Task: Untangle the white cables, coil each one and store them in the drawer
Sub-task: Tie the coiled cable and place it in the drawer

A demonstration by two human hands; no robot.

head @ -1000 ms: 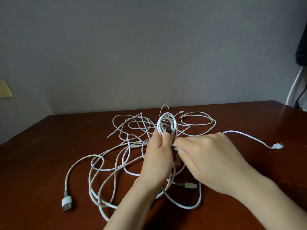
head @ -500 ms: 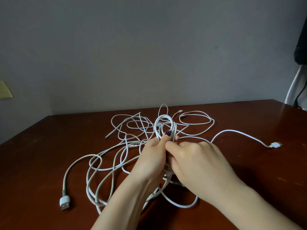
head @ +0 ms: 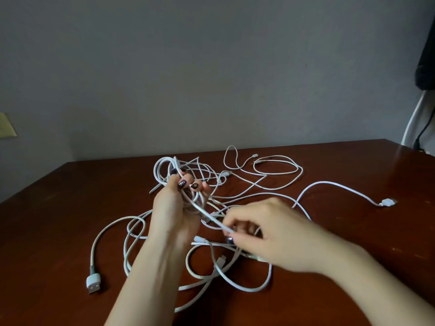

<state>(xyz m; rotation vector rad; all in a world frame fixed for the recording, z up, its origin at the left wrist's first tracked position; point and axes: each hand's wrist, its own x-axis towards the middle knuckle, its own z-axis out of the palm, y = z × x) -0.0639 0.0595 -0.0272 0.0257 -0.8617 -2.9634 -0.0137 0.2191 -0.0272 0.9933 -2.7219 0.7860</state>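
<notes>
Head view: a small coil of white cable (head: 164,159) is held above the glossy red-brown wooden table (head: 58,208) in the left hand (head: 173,209), whose fingers are curled round it. A strand leading from the coil is pinched between the thumb and fingertips of the right hand (head: 270,234). The other tangled white cables (head: 329,182) are spread on the table below and beyond both hands.

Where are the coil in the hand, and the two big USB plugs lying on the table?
coil (head: 157,170), head view, left edge of its top loop.
left plug (head: 93,282), head view, its white body.
right plug (head: 388,202), head view, its white body.
</notes>
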